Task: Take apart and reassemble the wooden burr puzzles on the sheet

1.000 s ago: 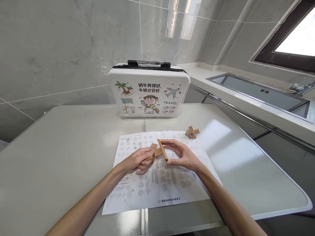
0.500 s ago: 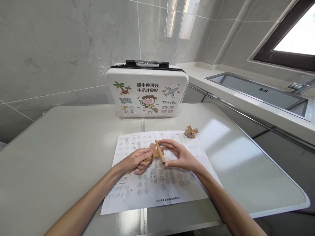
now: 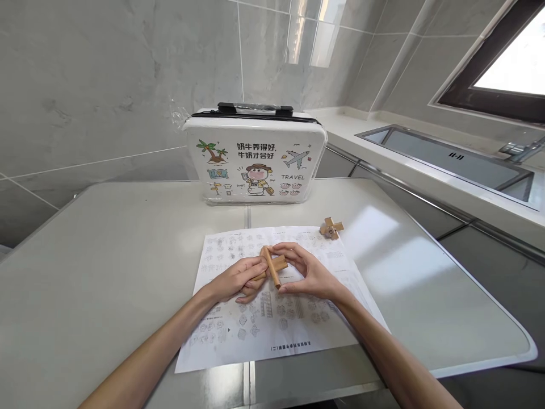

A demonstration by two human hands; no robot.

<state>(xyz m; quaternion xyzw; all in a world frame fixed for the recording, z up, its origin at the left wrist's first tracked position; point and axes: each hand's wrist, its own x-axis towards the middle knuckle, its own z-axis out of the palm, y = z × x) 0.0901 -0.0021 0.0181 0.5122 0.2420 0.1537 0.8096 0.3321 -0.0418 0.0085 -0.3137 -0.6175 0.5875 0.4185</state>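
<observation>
Over a printed instruction sheet (image 3: 281, 324) my two hands meet at a small wooden puzzle. My left hand (image 3: 236, 278) is closed round a partly joined cluster of wooden pieces (image 3: 279, 263). My right hand (image 3: 309, 274) pinches a single wooden bar (image 3: 271, 266) between thumb and forefinger, holding it across the cluster and touching it. A second, assembled wooden cross puzzle (image 3: 331, 228) lies on the table just past the sheet's far right corner, away from both hands.
A white cartoon-printed carry case (image 3: 255, 156) with a black handle stands upright at the back of the light grey table (image 3: 106, 255). To the right runs a counter with a steel sink (image 3: 447, 156) and a tap. The table's rounded right edge is near.
My right hand has brought the wooden bar leftward, from beside the cluster to lying against it. My left hand has stayed where it was.
</observation>
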